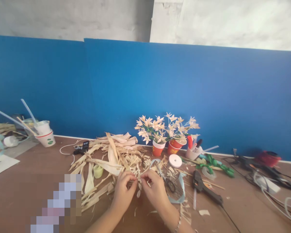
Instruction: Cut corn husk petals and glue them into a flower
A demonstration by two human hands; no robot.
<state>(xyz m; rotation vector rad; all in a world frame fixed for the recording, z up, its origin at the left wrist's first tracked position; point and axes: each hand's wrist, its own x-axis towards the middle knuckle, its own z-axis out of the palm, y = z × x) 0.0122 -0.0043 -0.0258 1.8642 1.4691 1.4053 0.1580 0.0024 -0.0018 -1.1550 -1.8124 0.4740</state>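
Observation:
My left hand (124, 189) and my right hand (154, 186) meet low in the middle, thumbs and fingers pinched, fingertips almost touching. A small pale husk piece (138, 194) shows between and just below the fingertips; its exact hold is partly hidden. Dried corn husks (113, 153) lie in a heap beyond my left hand. Scissors with black handles (170, 185) lie beside my right hand, near a light blue ribbon (181, 191). A white tape roll (175, 160) lies further back.
Red paper cups (157, 149) hold pale star-shaped flowers (157, 126) by the blue partition (184, 84). At right are a glue gun (206, 187), green tape pieces (213, 163) and loose cables (264, 187). A white cup (45, 139) with sticks stands at left.

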